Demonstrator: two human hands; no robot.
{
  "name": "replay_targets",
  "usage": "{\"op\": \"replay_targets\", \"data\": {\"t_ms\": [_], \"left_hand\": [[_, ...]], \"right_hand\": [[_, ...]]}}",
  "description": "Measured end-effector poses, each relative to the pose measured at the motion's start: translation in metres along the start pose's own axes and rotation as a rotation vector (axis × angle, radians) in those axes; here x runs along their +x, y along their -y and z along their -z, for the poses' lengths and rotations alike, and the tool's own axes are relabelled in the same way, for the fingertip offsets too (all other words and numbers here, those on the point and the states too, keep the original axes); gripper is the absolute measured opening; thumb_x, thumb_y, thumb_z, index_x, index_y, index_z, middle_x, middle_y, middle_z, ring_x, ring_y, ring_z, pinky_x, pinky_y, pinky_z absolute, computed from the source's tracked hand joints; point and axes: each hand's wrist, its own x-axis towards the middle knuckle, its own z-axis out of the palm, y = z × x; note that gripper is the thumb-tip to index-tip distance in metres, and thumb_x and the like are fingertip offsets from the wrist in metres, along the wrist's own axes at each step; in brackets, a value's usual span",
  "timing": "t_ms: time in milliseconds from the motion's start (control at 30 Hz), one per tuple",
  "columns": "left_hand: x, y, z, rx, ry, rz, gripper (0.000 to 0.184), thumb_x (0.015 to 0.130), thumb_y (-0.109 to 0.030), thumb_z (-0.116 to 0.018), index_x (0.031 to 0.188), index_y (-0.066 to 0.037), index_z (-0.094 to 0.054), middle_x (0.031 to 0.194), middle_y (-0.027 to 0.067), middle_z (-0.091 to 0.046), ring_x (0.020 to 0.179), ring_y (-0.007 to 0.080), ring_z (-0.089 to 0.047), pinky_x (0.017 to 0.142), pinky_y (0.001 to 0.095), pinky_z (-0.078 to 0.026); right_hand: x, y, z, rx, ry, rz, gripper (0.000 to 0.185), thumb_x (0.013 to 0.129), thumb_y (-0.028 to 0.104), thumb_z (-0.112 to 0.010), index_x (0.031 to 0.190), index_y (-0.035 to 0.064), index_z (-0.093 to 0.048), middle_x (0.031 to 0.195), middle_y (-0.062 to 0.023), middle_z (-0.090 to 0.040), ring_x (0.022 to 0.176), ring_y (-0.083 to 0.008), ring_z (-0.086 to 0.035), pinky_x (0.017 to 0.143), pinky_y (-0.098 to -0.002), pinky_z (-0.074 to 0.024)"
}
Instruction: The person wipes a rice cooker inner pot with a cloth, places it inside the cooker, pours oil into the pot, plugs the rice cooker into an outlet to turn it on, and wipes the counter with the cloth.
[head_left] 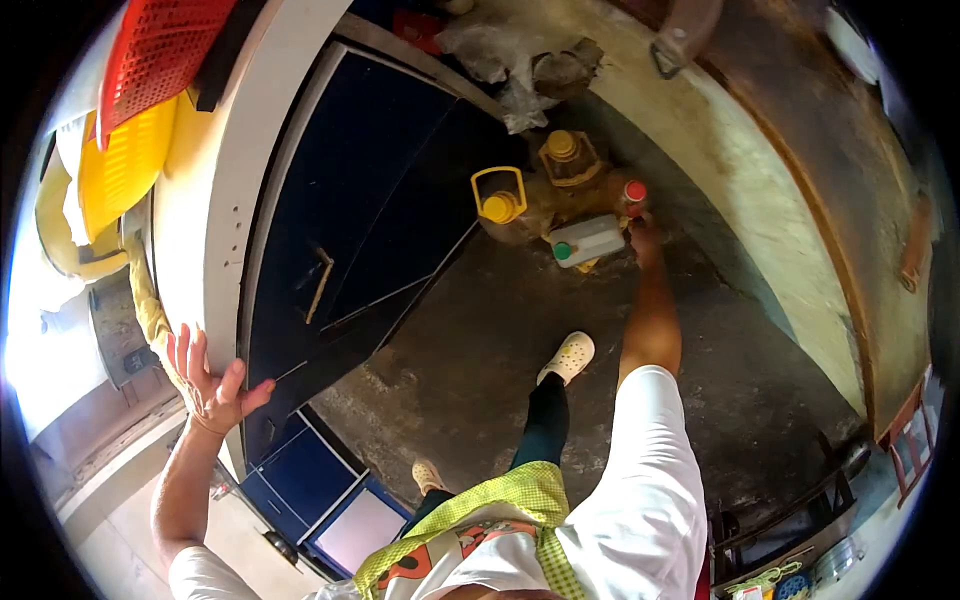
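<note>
My left hand (215, 395) rests with spread fingers against the edge of the white counter (225, 200), holding nothing. Low over the floor, my right arm stretches out, and my right hand (645, 238) is closed at a bottle with a red cap (635, 193); the fingers are small and partly hidden. Just left of that hand a whitish jug with a green cap (590, 241) appears tilted or lying down. Behind it stand two clear containers with yellow caps, one with a yellow handle (499, 196), the other (563, 147) farther back.
Dark blue cabinet doors (360, 180) line the left side. Crumpled clear plastic bags (515, 65) lie at the back. A curved, stained wall (770, 170) bounds the right. Yellow (125, 165) and red baskets (160, 60) sit upper left. A metal rack (790, 530) stands lower right.
</note>
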Motion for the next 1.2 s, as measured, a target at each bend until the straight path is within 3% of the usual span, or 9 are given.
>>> {"op": "replay_targets", "data": {"t_ms": [233,367,400,467,533,600,800,1000,1200], "left_hand": [[-0.006,0.003,0.003,-0.068,0.005,0.004,0.065,0.066,-0.051,-0.067,0.121,-0.028,-0.040,0.130,0.0216,-0.033,0.119,0.0451,-0.030,0.094,0.0601,-0.022],[-0.019,0.001,-0.009,-0.262,0.011,0.021,0.061,0.059,-0.045,-0.074,0.113,-0.030,-0.049,0.123,0.0207,-0.041,0.110,0.0392,-0.043,0.092,0.0579,-0.028],[-0.014,0.001,-0.001,-0.284,0.068,0.050,0.062,0.060,-0.045,-0.073,0.115,-0.033,-0.048,0.125,0.0178,-0.040,0.109,0.0399,-0.044,0.091,0.0574,-0.031],[-0.020,-0.004,-0.019,-0.313,-0.074,0.089,0.058,0.064,-0.049,-0.069,0.115,-0.034,-0.047,0.128,0.0112,-0.038,0.114,0.0395,-0.040,0.090,0.0576,-0.032],[-0.010,-0.001,-0.013,-0.310,-0.214,0.055,0.052,0.068,-0.047,-0.066,0.115,-0.033,-0.048,0.128,0.0100,-0.037,0.117,0.0367,-0.037,0.093,0.0580,-0.030],[-0.003,0.003,-0.009,-0.336,-0.289,0.059,0.044,0.073,-0.042,-0.063,0.112,-0.026,-0.049,0.126,0.0099,-0.039,0.118,0.0344,-0.037,0.094,0.0570,-0.030],[-0.025,0.005,0.027,-0.378,-0.522,0.187,0.027,0.066,-0.027,-0.069,0.087,-0.016,-0.057,0.116,0.0077,-0.048,0.113,0.0292,-0.042,0.091,0.0514,-0.034],[-0.118,0.074,0.024,-0.238,-0.388,0.989,0.046,0.067,-0.030,-0.066,0.109,-0.017,-0.056,0.127,0.0162,-0.036,0.118,0.0352,-0.033,0.095,0.0489,-0.029],[-0.178,0.119,-0.034,-0.603,-0.058,0.833,0.046,0.067,-0.028,-0.065,0.108,-0.011,-0.053,0.110,0.0176,-0.043,0.099,0.0336,-0.047,0.083,0.0392,-0.041]], "right_hand": [[-0.022,0.038,0.001,-0.314,-0.097,-0.293,0.039,0.086,0.024,-0.041,0.120,0.0060,-0.044,0.100,-0.0120,-0.053,0.083,-0.0190,-0.050,0.070,-0.0330,-0.0413],[0.021,-0.116,0.050,-1.129,-0.164,0.601,0.035,0.089,0.029,-0.040,0.101,0.0001,-0.058,0.103,-0.0169,-0.057,0.088,-0.0296,-0.055,0.077,-0.0410,-0.0404],[-0.072,-0.015,0.018,-0.997,-0.073,0.338,0.030,0.088,0.026,-0.043,0.094,0.0019,-0.059,0.093,-0.0150,-0.059,0.084,-0.0255,-0.055,0.074,-0.0417,-0.0403],[-0.097,-0.072,0.052,-1.825,0.263,0.934,0.017,0.084,0.016,-0.046,0.087,0.0033,-0.058,0.084,-0.0138,-0.058,0.075,-0.0244,-0.057,0.065,-0.0387,-0.0440],[-0.189,-0.036,0.042,-1.322,0.281,0.640,0.014,0.083,0.015,-0.047,0.080,0.0034,-0.055,0.066,-0.0089,-0.056,0.054,-0.0222,-0.054,0.046,-0.0333,-0.0438],[-0.265,0.014,0.018,-0.631,0.207,-0.319,0.013,0.077,0.011,-0.049,0.081,0.0053,-0.061,0.065,-0.0113,-0.059,0.055,-0.0190,-0.057,0.044,-0.0334,-0.0418],[-0.355,0.032,0.015,-0.567,0.526,-0.213,0.022,0.072,-0.004,-0.044,0.087,0.0026,-0.058,0.061,-0.0087,-0.056,0.045,-0.0153,-0.052,0.035,-0.0259,-0.0376],[-0.386,0.134,-0.051,-0.576,0.304,-0.034,0.009,0.082,0.010,-0.054,0.085,0.0032,-0.059,0.067,-0.0062,-0.058,0.050,-0.0122,-0.055,0.041,-0.0241,-0.0409],[-0.464,0.264,-0.177,-0.484,0.393,0.248,0.013,0.085,0.014,-0.053,0.087,0.0031,-0.059,0.071,-0.0050,-0.059,0.057,-0.0091,-0.055,0.047,-0.0196,-0.0413]]}}
